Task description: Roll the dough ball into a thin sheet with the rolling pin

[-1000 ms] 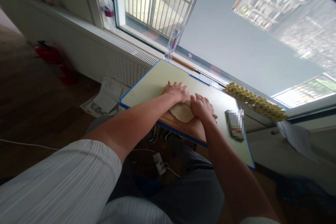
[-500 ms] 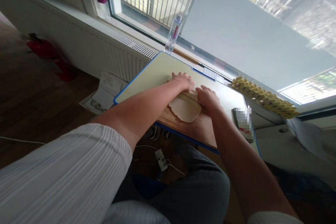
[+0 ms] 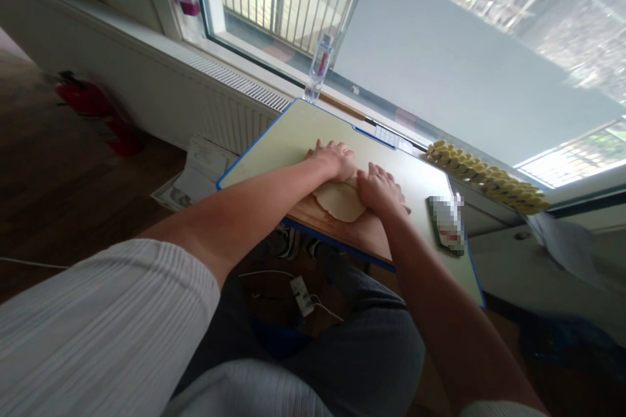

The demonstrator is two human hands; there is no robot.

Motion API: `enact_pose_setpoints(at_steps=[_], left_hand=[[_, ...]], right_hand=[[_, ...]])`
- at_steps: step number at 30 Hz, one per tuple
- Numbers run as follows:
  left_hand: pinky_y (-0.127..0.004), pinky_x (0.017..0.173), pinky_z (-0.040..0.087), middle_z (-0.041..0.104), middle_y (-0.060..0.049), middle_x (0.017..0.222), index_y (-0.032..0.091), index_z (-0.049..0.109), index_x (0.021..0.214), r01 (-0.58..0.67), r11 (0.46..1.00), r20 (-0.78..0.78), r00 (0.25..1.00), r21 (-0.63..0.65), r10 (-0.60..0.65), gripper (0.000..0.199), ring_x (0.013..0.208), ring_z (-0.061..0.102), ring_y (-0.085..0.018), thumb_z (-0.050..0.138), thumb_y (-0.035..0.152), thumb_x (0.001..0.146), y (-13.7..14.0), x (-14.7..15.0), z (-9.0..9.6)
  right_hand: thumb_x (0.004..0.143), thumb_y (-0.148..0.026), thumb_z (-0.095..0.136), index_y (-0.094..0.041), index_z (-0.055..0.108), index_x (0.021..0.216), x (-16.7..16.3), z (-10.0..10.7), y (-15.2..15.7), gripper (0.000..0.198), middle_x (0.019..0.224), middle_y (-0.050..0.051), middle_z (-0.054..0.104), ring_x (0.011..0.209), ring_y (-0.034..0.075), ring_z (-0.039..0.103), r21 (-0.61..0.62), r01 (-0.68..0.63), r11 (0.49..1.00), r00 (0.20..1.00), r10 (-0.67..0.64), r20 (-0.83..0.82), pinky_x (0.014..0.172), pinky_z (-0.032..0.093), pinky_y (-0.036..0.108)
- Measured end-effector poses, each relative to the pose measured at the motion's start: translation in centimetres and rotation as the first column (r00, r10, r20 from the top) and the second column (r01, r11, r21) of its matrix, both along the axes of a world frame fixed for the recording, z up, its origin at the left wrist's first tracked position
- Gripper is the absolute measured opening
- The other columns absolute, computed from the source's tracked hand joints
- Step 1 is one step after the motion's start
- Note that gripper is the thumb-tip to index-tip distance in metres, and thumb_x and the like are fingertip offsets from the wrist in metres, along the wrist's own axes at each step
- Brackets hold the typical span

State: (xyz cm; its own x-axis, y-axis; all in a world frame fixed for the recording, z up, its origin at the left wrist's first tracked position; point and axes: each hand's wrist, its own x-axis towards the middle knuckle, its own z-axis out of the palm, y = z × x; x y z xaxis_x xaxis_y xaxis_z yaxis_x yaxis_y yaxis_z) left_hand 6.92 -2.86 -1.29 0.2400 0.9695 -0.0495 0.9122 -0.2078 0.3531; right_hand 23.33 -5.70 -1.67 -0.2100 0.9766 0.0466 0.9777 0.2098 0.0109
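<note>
A flat round of pale dough [image 3: 340,202] lies on a brown wooden board [image 3: 313,210] on the small table. Across the dough's far part runs a light rolling pin [image 3: 353,180], mostly covered by my hands. My left hand [image 3: 335,158] is closed over its left part, knuckles up. On the right part sits my right hand [image 3: 379,186], its fingers also bent over the pin. Only a short stretch between the hands and bits at the ends show.
The pale table top [image 3: 293,133] has a blue edge. A dark-edged, blurred-out item [image 3: 446,225] lies at its right. A clear bottle [image 3: 317,68] stands by the window beyond. Yellow objects [image 3: 484,176] line the sill. On the floor are a fire extinguisher [image 3: 100,111] and a power strip [image 3: 302,295].
My hands and the rolling pin have shifted slightly over the dough, and less of the pin shows between them. The whole view has moved a little.
</note>
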Motion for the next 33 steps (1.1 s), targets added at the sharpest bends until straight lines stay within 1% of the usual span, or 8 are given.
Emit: enact_pose_setpoints(at_steps=[2,4,8,14,22,25,28,33], left_hand=[[-0.068,0.13,0.012,0.042,-0.01,0.172,0.029,0.056,0.158,-0.006,0.999,0.017,1.0,0.049,0.005,0.066,0.158,0.035,-0.037,0.038,0.056,0.101,-1.2,-0.2,-0.3],[-0.065,0.132,0.011,0.043,-0.008,0.173,0.03,0.056,0.158,-0.011,0.996,0.024,1.0,0.094,0.009,0.064,0.159,0.035,-0.034,0.034,0.053,0.102,-2.3,-0.3,-0.6],[-0.065,0.132,0.011,0.044,-0.005,0.173,0.03,0.055,0.159,0.029,0.98,-0.001,1.0,0.195,-0.03,0.062,0.16,0.033,-0.034,0.031,0.051,0.105,-4.9,-0.7,-0.9],[-0.066,0.132,0.01,0.05,-0.002,0.168,0.033,0.058,0.155,0.035,0.961,0.024,0.999,0.273,-0.043,0.056,0.161,0.033,-0.032,0.031,0.048,0.109,-9.5,-1.2,-1.3],[-0.065,0.133,0.018,0.062,-0.006,0.157,0.029,0.065,0.144,-0.001,0.959,0.104,0.994,0.285,-0.03,0.045,0.156,0.041,-0.031,0.052,0.042,0.103,-15.5,-2.1,-2.0],[-0.064,0.134,0.018,0.065,-0.004,0.153,0.03,0.069,0.136,0.013,0.953,0.11,0.993,0.304,-0.049,0.038,0.154,0.044,-0.029,0.053,0.034,0.101,-15.8,-2.5,-1.9],[-0.063,0.134,0.018,0.062,-0.002,0.158,0.033,0.069,0.136,0.036,0.946,0.096,0.993,0.322,-0.07,0.038,0.156,0.04,-0.029,0.054,0.033,0.101,-15.3,-3.3,-1.6],[-0.057,0.131,0.025,0.056,-0.001,0.163,0.032,0.07,0.133,-0.019,0.958,0.105,0.994,0.286,-0.012,0.035,0.157,0.039,-0.026,0.053,0.04,0.103,-14.4,-5.9,-1.4]], right_hand=[[0.112,-0.051,0.025,-0.02,0.05,0.159,-0.5,0.2,-1.6,0.062,0.164,0.016,0.05,0.146,0.039,0.047,0.016,0.088,0.996,0.994,-0.087,-0.072,0.117,0.038,0.061],[0.112,-0.052,0.023,-0.017,0.049,0.16,-0.9,0.2,-3.2,0.065,0.163,0.017,0.051,0.147,0.039,0.045,0.042,0.118,0.992,0.987,-0.113,-0.117,0.119,0.036,0.062],[0.113,-0.051,0.021,-0.01,0.052,0.157,-1.2,0.0,-6.1,0.068,0.16,0.019,0.054,0.148,0.038,0.044,0.11,0.073,0.991,0.992,-0.061,-0.113,0.122,0.033,0.058],[0.113,-0.047,0.028,-0.005,0.041,0.164,-1.1,-1.0,-10.3,0.067,0.168,0.021,0.045,0.158,0.035,0.035,0.144,0.029,0.989,0.994,-0.013,-0.11,0.128,0.024,0.056],[0.111,-0.043,0.036,-0.007,0.042,0.164,-0.3,-2.3,-16.5,0.063,0.169,0.02,0.043,0.158,0.035,0.035,0.203,-0.1,0.974,0.984,0.126,-0.123,0.128,0.022,0.058],[0.111,-0.044,0.043,-0.01,0.052,0.157,0.3,-1.9,-16.4,0.058,0.161,0.019,0.054,0.153,0.033,0.042,0.224,-0.118,0.967,0.97,0.161,-0.181,0.127,0.027,0.055],[0.111,-0.046,0.045,-0.015,0.065,0.144,0.8,-0.6,-14.8,0.049,0.153,0.015,0.063,0.147,0.032,0.049,0.234,-0.099,0.967,0.961,0.153,-0.229,0.125,0.032,0.05],[0.113,-0.045,0.041,-0.021,0.07,0.137,0.5,0.9,-11.8,0.044,0.148,0.01,0.068,0.143,0.028,0.053,0.221,-0.095,0.971,0.968,0.142,-0.206,0.123,0.034,0.047]])
